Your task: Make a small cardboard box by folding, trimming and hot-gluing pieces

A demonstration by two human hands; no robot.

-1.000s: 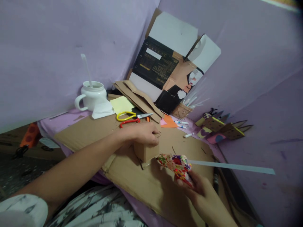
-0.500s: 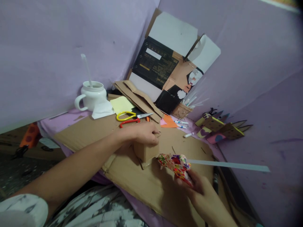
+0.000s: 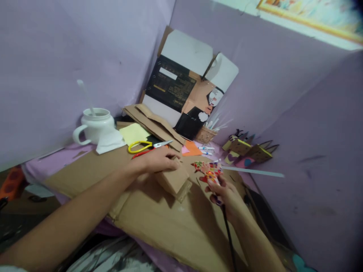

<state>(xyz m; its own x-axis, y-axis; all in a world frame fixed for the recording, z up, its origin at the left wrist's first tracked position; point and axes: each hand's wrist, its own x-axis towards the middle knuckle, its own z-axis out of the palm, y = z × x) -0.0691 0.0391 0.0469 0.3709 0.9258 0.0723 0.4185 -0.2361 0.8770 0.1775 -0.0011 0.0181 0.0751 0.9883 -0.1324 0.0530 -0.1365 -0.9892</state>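
Observation:
My left hand (image 3: pixel 163 159) is closed on the top edge of a small brown cardboard box (image 3: pixel 175 179), which tilts above the cardboard sheet (image 3: pixel 150 219) on the table. In my right hand (image 3: pixel 222 189) is a hot glue gun (image 3: pixel 208 170) with a flowery cover, a small red light and a black cord. A long pale glue stick (image 3: pixel 255 172) sticks out of its back. The gun's nozzle points left, a short way from the box and apart from it. Just behind my left hand lie scissors (image 3: pixel 141 146) with yellow and red handles, partly hidden by the hand.
A white mug (image 3: pixel 98 124) with a glue stick in it stands at the left, beside a tissue (image 3: pixel 110 141). Cardboard strips (image 3: pixel 154 122), yellow paper (image 3: pixel 134 132) and an unfolded box (image 3: pixel 181 83) are at the back. Markers (image 3: pixel 206 150) and cardboard holders (image 3: pixel 241 147) sit at the right.
The camera view has shifted. The glue gun has moved away from the box's lower edge, and its cord now shows. The box is tilted more, with my left hand still on it.

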